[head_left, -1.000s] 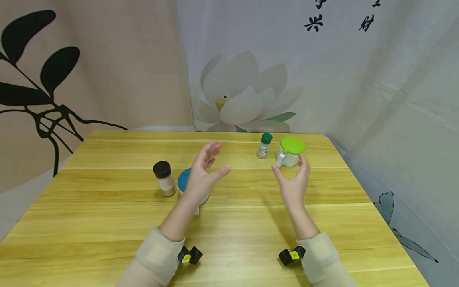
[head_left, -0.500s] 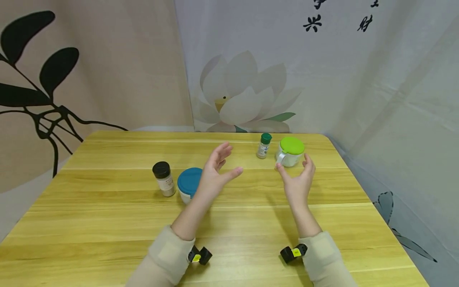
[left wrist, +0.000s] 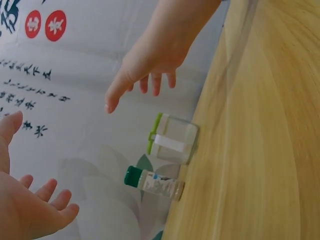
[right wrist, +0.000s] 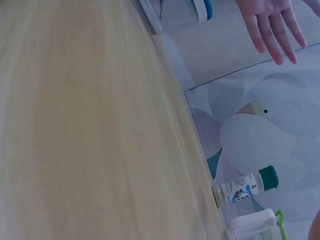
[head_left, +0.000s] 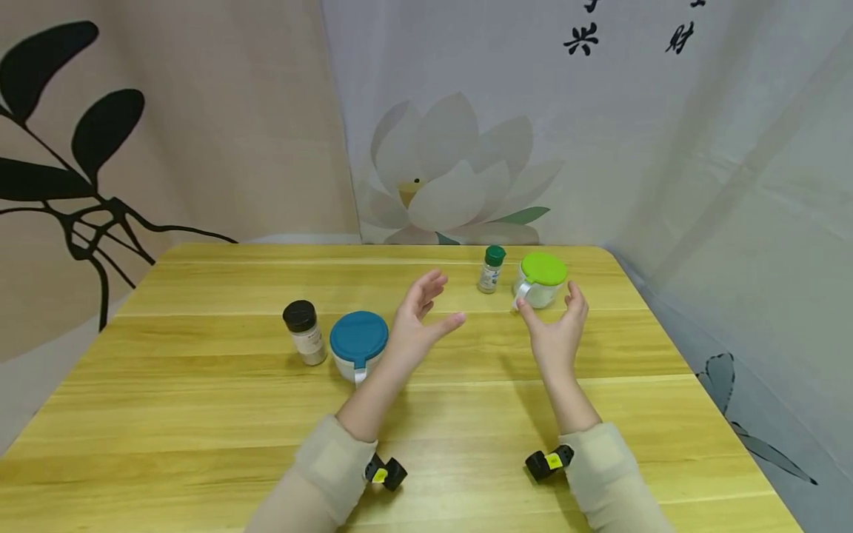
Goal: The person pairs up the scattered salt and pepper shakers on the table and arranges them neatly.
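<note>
My left hand (head_left: 415, 331) is held above the table, to the right of a jar with a blue lid (head_left: 358, 337), fingers spread and holding nothing. My right hand (head_left: 556, 333) hovers with thumb and fingers apart, in front of a clear jar with a lime-green lid and white handle (head_left: 541, 277). In the left wrist view a gap separates the right hand (left wrist: 157, 52) from that green-lidded jar (left wrist: 172, 139). Left of the jar stands a small shaker bottle with a dark green cap (head_left: 492, 269). A black-capped spice bottle (head_left: 305, 332) stands beside the blue-lidded jar.
All the containers stand upright on a wooden table (head_left: 200, 414). Its far edge meets a hanging cloth (head_left: 460, 170) printed with a lotus. Each sleeve cuff carries a small black wrist camera (head_left: 386, 472).
My left hand has moved to the right, uncovering the blue-lidded jar. My right hand has shifted slightly right. The jars and bottles have stayed in place.
</note>
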A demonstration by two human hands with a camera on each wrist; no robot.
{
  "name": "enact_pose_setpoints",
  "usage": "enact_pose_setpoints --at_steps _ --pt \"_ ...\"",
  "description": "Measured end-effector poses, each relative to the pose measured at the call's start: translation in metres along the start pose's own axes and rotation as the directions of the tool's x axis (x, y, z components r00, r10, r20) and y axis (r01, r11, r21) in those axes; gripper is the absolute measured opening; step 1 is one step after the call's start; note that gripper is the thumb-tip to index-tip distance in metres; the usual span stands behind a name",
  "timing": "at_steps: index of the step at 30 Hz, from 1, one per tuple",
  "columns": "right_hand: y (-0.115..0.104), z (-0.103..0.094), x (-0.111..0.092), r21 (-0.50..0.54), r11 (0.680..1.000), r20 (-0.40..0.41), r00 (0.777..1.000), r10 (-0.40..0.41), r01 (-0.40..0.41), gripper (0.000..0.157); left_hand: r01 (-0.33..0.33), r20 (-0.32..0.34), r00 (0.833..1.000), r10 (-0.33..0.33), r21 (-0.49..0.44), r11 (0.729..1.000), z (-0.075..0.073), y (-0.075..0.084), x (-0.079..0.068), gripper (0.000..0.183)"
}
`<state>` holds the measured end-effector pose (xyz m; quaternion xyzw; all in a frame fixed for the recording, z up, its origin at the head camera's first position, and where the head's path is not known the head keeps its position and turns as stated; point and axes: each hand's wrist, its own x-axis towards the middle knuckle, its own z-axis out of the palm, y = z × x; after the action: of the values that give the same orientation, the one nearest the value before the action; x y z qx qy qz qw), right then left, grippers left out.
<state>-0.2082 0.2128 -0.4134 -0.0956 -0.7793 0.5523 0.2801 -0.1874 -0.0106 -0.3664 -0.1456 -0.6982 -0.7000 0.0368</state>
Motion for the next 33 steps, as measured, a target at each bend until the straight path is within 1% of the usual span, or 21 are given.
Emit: enact_pose_setpoints --at_steps 3,6,7,14,20,26,33 --pt "0.002 0.0 0.003 -0.009 1.0 0.009 1.0 0.012 -0.012 0.09 0.006 0.006 1.0 -0.006 -0.005 1.0 0.005 -0.004 0.003 0.071" --pt "0.005 -0.001 0.005 -0.025 1.0 0.02 1.0 0.018 -0.017 0.091 0.021 -0.002 1.0 -0.021 -0.001 1.0 0.01 -0.008 0.007 0.072" --pt "0.006 -0.001 0.006 -0.027 1.0 0.022 1.0 0.015 -0.015 0.092 0.019 -0.007 1.0 -0.019 -0.004 1.0 0.012 -0.013 0.01 0.072" --pt "0.01 0.0 0.011 -0.034 0.999 0.028 1.0 0.009 -0.008 0.094 0.051 -0.026 0.998 -0.051 0.0 0.999 0.023 -0.02 0.019 0.072" --pt "0.013 0.002 0.016 -0.038 0.999 0.037 0.999 0.013 -0.012 0.093 0.04 -0.037 0.999 -0.04 0.002 0.999 0.03 -0.024 0.026 0.07" --pt "0.015 0.003 0.022 -0.044 0.999 0.057 0.998 0.024 -0.022 0.095 0.035 -0.044 0.998 -0.034 0.027 0.999 0.035 -0.03 0.034 0.072" --pt "0.019 0.005 0.03 -0.048 0.999 0.072 0.997 0.023 -0.02 0.098 0.025 -0.04 0.999 -0.024 0.018 1.0 0.041 -0.037 0.043 0.073"
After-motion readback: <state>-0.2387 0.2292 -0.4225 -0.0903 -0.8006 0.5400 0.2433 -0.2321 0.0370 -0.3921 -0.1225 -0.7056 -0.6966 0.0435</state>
